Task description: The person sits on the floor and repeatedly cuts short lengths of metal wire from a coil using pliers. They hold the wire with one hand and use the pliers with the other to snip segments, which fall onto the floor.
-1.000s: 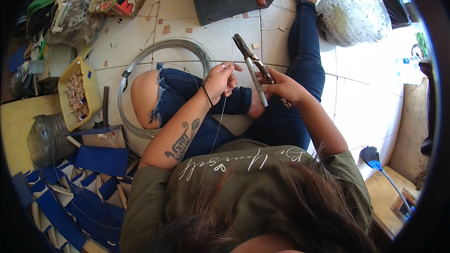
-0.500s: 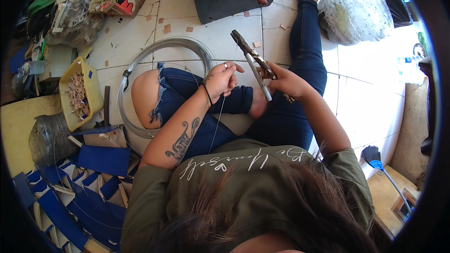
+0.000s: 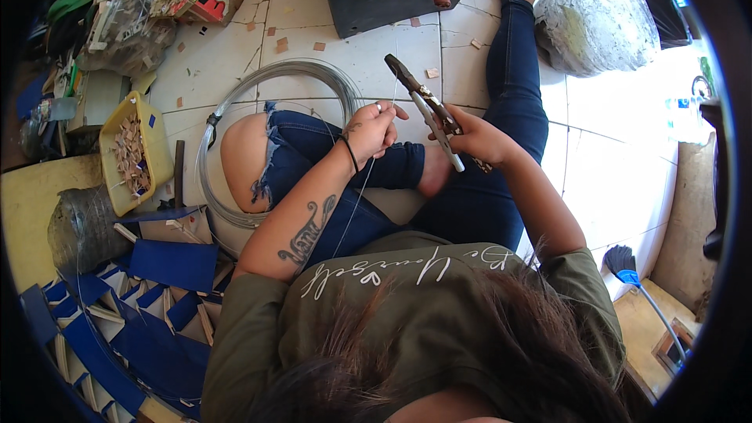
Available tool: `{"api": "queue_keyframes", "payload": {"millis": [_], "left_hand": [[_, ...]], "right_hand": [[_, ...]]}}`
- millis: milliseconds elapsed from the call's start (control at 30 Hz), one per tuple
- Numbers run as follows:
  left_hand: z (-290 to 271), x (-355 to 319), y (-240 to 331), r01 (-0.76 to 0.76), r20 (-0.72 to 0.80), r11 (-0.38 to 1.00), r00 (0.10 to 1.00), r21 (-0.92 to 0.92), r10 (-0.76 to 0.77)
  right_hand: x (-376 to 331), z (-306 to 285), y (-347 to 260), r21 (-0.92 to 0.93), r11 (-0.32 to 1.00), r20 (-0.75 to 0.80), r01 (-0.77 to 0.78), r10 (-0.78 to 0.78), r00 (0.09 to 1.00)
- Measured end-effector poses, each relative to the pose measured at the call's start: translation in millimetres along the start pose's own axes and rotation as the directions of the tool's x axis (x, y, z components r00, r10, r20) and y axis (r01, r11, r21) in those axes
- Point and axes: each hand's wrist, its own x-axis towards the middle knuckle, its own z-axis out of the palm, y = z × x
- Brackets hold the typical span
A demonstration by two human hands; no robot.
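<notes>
My left hand (image 3: 371, 131) is closed, thumb and forefinger pinching a thin wire (image 3: 358, 211). The strand runs down from the pinch across my lap and also upward past the tool's jaws. In my right hand (image 3: 479, 139) is a pair of pliers (image 3: 409, 81) with a dark head, one dark worn handle and one pale handle. Its jaws point up and left, very near the wire; whether they grip it I cannot tell. A large coil of wire (image 3: 210, 121) lies on the floor around my bent left knee.
On the left stand a yellow bin (image 3: 160, 137) of small wooden pieces and a pile of blue-and-wood pieces (image 3: 176, 266). Ahead is a black box (image 3: 376, 4) with a red-tipped handle on it. A wrapped bundle (image 3: 599, 23) sits beyond my right foot; a brush (image 3: 624, 264) is at right.
The pliers' pale handle has swung slightly away from the dark one, so the handles are wider apart. My left hand keeps its pinch on the wire; the view has shifted very slightly.
</notes>
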Motion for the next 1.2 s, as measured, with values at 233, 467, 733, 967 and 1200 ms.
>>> {"api": "queue_keyframes", "payload": {"millis": [233, 467, 733, 967, 1200], "left_hand": [[1.2, -0.8, 0.6, -0.020, -0.032, 0.999, 0.999, 0.044, 0.021], [2.4, -1.2, 3.8, -0.027, -0.043, 0.996, 0.999, 0.081, 0.030], [0.7, 9.1, -0.1, -0.122, -0.052, 0.979, 0.990, 0.162, 0.132], [-4.4, 10.7, 2.3, -0.012, -0.005, 1.000, 1.000, -0.004, 0.012], [-7.6, 4.3, -20.7, 0.035, -0.098, 0.999, 0.995, 0.004, -0.035]], "right_hand": [[2.9, -0.5, 4.9, -0.132, 0.990, -0.016, 0.053, -0.056, 0.998], [2.8, 0.5, 5.5, -0.061, 0.998, -0.005, 0.029, -0.029, 1.000], [15.9, 7.5, 18.4, 0.078, 0.993, -0.078, -0.087, 0.093, 0.993], [37.6, 1.3, 37.8, -0.125, 0.983, -0.210, -0.134, 0.106, 0.972], [63.0, 1.9, 51.8, -0.037, 0.981, -0.189, -0.191, 0.180, 0.965]]}}
